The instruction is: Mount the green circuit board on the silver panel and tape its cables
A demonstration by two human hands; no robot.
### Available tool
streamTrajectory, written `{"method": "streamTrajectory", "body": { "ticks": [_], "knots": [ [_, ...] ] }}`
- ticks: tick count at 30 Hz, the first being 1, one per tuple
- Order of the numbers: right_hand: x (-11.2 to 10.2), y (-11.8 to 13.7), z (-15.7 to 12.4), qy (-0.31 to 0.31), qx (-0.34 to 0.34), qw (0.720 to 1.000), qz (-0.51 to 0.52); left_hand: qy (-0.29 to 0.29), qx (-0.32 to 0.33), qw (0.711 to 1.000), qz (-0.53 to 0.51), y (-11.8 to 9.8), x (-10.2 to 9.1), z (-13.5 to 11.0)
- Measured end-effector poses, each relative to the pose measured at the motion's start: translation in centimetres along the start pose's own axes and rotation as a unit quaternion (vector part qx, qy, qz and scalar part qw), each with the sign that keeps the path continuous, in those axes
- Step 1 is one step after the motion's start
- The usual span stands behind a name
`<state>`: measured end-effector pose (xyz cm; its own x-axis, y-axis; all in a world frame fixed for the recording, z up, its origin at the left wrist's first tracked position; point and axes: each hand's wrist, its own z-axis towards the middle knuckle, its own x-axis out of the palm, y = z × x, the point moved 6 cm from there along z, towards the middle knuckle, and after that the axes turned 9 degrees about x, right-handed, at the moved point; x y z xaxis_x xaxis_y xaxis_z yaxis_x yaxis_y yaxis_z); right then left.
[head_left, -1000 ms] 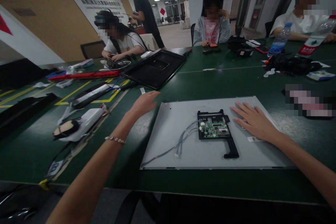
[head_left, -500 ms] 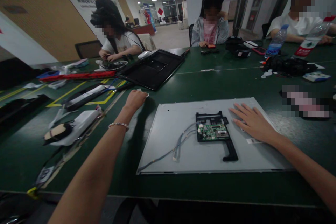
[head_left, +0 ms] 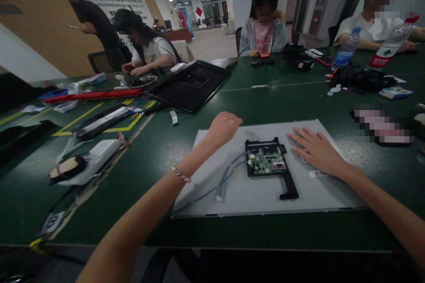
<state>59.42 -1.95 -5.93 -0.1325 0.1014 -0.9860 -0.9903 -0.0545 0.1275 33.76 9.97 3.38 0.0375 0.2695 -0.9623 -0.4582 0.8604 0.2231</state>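
Observation:
A grey metal-backed display panel [head_left: 199, 190] lies flat on the green table. Mounted near its middle is a black bracket [head_left: 289, 188] with a green circuit board [head_left: 265, 164], from which thin grey cables [head_left: 212, 189] run to the lower left corner. My right hand [head_left: 314, 148] rests on the panel's right side, fingers spread, right of the bracket. Above the panel's far left edge is my left hand [head_left: 226, 129], its fingers curled in; nothing shows in them, though the fingertips are partly hidden. A small white strip [head_left: 173, 118] lies on the table beyond the panel's left corner.
Behind is a black monitor frame [head_left: 191, 86]. To the left lie a white tool-like object [head_left: 96, 159] and yellow tape lines. Bottles [head_left: 347, 48], black gear [head_left: 363, 80] and a pink blurred item [head_left: 381, 126] are at right. Several people are around the table.
My left hand has let go of the white strip, which now lies on the table, and moved right over the panel. My right hand stays put. A standing person at back left moved left.

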Motion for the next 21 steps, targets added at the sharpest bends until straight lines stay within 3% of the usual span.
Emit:
{"method": "streamTrajectory", "body": {
  "ticks": [3, 7, 13, 21],
  "knots": [
    [0.0, 0.0, 0.0, -0.002, -0.002, 1.000, -0.004, -0.024, 0.059, 0.997, -0.041, -5.4, -0.1, 2.5],
    [-0.1, 0.0, 0.0, -0.004, -0.006, 1.000, -0.005, -0.012, 0.093, 0.994, -0.064, -9.0, 0.8, 3.8],
    [-0.3, 0.1, 0.0, -0.001, -0.003, 1.000, -0.003, 0.005, 0.085, 0.993, -0.083, -9.7, 1.6, 3.8],
    [-0.2, -0.2, 0.1, 0.001, -0.005, 1.000, 0.007, -0.011, 0.027, 0.990, -0.138, -8.7, 2.4, 3.4]
  ]
}}
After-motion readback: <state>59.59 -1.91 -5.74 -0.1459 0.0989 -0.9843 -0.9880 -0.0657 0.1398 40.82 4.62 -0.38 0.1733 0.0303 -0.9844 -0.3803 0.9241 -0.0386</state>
